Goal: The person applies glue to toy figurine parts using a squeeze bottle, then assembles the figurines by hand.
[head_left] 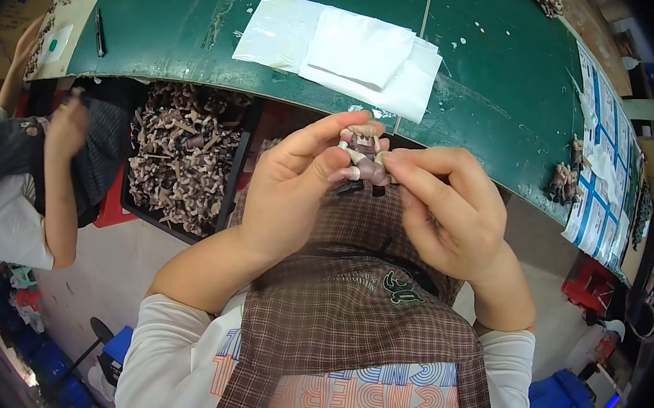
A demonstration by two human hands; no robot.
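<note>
Between my two hands, just in front of the table edge, is a small toy figure (368,163) with beige and greyish-mauve parts and dark feet. My left hand (298,174) grips it from the left, thumb and fingers around its side. The fingertips of my right hand (445,200) pinch the figure's right side. My fingers cover part of its body. Left of my lap, a black crate (234,167) holds a heap of similar small figures (182,155).
The green table (503,87) bears white sheets (362,46), a dark pen (99,31) and a few figures (563,182) at its right end, beside blue-and-white printed sheets (603,152). A co-worker (27,175) sits at the left. A red stool (591,284) stands at the right.
</note>
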